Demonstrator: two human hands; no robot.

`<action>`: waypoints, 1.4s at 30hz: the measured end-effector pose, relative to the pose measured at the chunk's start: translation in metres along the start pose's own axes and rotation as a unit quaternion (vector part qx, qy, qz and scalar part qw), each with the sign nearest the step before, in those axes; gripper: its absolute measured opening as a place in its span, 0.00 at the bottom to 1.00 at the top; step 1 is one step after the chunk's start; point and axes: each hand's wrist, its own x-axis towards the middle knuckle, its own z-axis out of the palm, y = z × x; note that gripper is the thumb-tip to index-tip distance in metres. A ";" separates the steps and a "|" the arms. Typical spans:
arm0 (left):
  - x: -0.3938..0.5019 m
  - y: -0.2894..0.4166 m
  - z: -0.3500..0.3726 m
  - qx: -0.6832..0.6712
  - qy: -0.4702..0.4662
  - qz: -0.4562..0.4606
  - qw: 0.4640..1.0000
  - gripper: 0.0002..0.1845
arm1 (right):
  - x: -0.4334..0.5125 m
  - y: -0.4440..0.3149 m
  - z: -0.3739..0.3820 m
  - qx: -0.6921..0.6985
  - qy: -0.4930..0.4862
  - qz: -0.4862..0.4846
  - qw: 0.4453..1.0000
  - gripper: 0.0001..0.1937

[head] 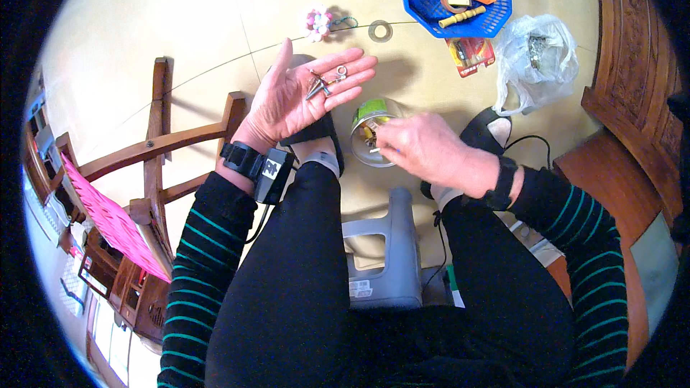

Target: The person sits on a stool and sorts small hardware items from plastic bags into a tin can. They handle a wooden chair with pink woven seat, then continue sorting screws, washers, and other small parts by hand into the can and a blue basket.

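Note:
My left hand (296,91) is palm up with the fingers stretched out. Several metal screws (318,86) lie loose on it, along with a small metal piece with a ring end (340,70). Over the mouth of a clear round jar (356,143) with a green label (368,109), my right hand (426,145) has its fingers bent and drawn together. Small mixed pieces, some yellow, show inside the jar. A small white piece (380,150) is at my right fingertips; whether they grip it is hidden.
A blue plastic basket (412,11) holds an orange tool and tape. Nearby are a plastic bag (560,73) of small metal pieces, a red blister pack (470,56), a tape roll (380,31) and a beaded ball (318,22). A grey plastic stool (401,258) stands between my legs, a wooden chair (156,145) left.

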 end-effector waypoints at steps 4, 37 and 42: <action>0.001 -0.001 0.005 -0.011 -0.019 0.007 1.000 0.56 | 0.000 -0.001 0.023 -0.088 -0.018 -0.033 0.995 0.07; 0.010 -0.006 0.017 -0.039 -0.069 -0.013 0.997 0.63 | 0.044 0.003 -0.042 0.028 0.263 -0.041 0.964 0.05; 0.013 -0.007 0.007 -0.059 -0.120 -0.040 0.990 0.62 | 0.052 0.004 -0.046 -0.059 0.230 -0.103 0.966 0.09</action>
